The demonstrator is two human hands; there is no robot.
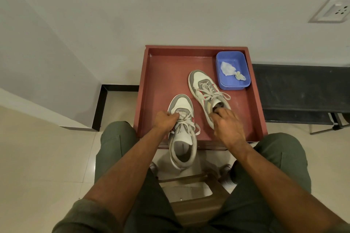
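Note:
Two white-and-grey sneakers with red accents lie in a shallow red-brown tray (157, 73). The near sneaker (182, 143) points away from me, its heel hanging over the tray's front edge. My left hand (166, 121) grips its left side by the laces, fingers curled. The far sneaker (203, 89) lies angled toward the back left. My right hand (227, 125) grips the heel end of that shoe, fingers at its opening.
A blue plastic tub (244, 81) with crumpled white wipes sits in the tray's back right corner. A dark bench (303, 91) stands to the right, white walls behind and left. My knees in green trousers flank the tray; a wooden stool is below.

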